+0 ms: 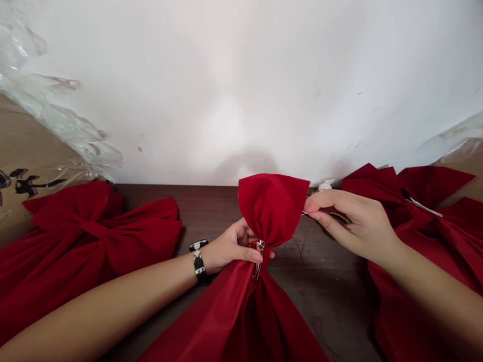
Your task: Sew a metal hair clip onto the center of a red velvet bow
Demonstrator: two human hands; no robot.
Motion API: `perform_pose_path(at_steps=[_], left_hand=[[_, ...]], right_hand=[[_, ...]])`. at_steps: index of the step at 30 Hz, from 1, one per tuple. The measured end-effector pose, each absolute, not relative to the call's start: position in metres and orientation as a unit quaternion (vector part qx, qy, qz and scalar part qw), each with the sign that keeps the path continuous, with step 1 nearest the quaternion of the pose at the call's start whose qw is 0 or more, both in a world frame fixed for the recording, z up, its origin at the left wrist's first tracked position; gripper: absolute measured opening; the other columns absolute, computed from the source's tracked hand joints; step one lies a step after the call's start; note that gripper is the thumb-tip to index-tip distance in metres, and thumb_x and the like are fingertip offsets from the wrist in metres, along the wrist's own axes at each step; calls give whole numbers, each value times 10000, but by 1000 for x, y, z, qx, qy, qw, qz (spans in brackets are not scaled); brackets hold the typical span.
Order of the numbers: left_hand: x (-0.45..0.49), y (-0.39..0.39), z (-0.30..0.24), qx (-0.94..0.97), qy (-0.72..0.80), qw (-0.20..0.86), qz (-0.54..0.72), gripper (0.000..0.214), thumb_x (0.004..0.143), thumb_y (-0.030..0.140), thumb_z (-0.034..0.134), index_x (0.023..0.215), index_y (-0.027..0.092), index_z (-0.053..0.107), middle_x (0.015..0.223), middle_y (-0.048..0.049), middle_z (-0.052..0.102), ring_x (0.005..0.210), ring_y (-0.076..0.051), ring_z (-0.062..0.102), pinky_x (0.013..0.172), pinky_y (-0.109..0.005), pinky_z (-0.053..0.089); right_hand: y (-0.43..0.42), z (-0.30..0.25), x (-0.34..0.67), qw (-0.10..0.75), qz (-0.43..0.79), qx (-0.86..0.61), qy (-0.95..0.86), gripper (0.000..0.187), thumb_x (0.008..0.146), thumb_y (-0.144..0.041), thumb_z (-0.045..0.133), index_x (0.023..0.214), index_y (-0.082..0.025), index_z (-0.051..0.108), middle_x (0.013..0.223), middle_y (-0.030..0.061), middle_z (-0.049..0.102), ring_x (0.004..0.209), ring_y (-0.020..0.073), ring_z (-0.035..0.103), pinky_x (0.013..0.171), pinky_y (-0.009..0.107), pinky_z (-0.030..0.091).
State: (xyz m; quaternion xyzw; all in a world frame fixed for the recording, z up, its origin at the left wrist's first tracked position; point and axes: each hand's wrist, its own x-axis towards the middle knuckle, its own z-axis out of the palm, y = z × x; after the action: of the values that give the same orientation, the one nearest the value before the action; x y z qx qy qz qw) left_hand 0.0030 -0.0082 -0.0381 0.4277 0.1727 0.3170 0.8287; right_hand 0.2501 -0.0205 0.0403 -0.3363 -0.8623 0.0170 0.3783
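Note:
My left hand [241, 246] is closed round the gathered middle of a red fabric bow [274, 206]. The bow stands on end, one loop upward, with long tails falling toward me. A silver metal hair clip [259, 259] lies along its gathered middle beside my left thumb. To the right of the upper loop, my right hand [347, 218] pinches a thin, shiny, needle-like piece [305, 213] between thumb and forefinger. Its far end is too small to make out, and whether it touches the bow I cannot tell.
A finished-looking red bow [94, 226] lies at left. More red bows [407, 201], one with a silver clip [424, 206], lie at right. Cardboard [30, 146] and clear plastic [56, 105] stand at left. Loose red threads [300, 246] lie on the dark table [211, 201] before a white wall.

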Motion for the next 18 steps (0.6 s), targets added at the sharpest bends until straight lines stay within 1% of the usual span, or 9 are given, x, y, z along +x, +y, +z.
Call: perform_pose_path(at_steps=[2, 4, 6, 8, 10, 11, 13, 18], left_hand=[[3, -8, -39, 427, 160, 832, 317, 516, 608, 99, 850, 1038, 190, 579, 931, -31, 725, 808, -181, 721, 732, -265, 529], [3, -8, -39, 422, 152, 836, 317, 509, 617, 86, 841, 1044, 188, 583, 942, -34, 728, 819, -184, 723, 727, -262, 532], [3, -8, -39, 420, 150, 837, 317, 521, 627, 81, 835, 1069, 190, 582, 945, -39, 731, 830, -184, 725, 728, -254, 534], [3, -7, -38, 420, 151, 835, 322, 514, 643, 82, 826, 1084, 191, 585, 941, -46, 734, 837, -185, 726, 736, -249, 533], [3, -7, -39, 417, 149, 833, 331, 498, 661, 72, 810, 1092, 192, 592, 945, -47, 735, 845, -188, 726, 747, -253, 537], [3, -7, -39, 414, 147, 833, 335, 491, 670, 67, 800, 1097, 194, 594, 951, -46, 735, 851, -192, 727, 752, -257, 542], [3, -7, -39, 407, 142, 836, 338, 499, 684, 56, 786, 1121, 196, 590, 972, -50, 737, 871, -199, 727, 765, -270, 554], [3, -7, -39, 401, 135, 845, 328, 529, 698, 67, 784, 1165, 190, 570, 1024, -76, 739, 911, -206, 725, 793, -275, 561]], right_hand=[[-24, 40, 250, 387, 6, -338, -858, 102, 899, -138, 535, 893, -227, 585, 848, 17, 684, 761, 130, 649, 675, 232, 495], [-25, 36, 250, 420, 53, -360, -831, 90, 908, -151, 536, 922, -231, 572, 883, 17, 688, 740, 121, 641, 654, 231, 496], [-25, 33, 248, 472, 158, -374, -782, 39, 937, -194, 515, 929, -227, 534, 890, 21, 688, 628, 100, 592, 567, 228, 478], [-25, 29, 245, 499, 278, -362, -736, 63, 967, -241, 474, 909, -217, 477, 878, 30, 686, 539, 86, 536, 495, 226, 452], [-25, 25, 240, 489, 363, -342, -716, 116, 985, -273, 441, 889, -210, 430, 867, 35, 684, 512, 81, 528, 475, 222, 447], [-25, 23, 238, 478, 387, -334, -715, 127, 991, -282, 427, 888, -209, 415, 876, 38, 682, 515, 80, 538, 481, 223, 452], [-25, 18, 234, 466, 395, -323, -723, 130, 1000, -284, 407, 895, -207, 401, 920, 41, 677, 536, 77, 562, 511, 227, 459], [-27, 2, 233, 486, 316, -309, -754, 79, 1005, -253, 386, 937, -215, 396, 1067, 61, 642, 667, 95, 612, 577, 249, 453]])
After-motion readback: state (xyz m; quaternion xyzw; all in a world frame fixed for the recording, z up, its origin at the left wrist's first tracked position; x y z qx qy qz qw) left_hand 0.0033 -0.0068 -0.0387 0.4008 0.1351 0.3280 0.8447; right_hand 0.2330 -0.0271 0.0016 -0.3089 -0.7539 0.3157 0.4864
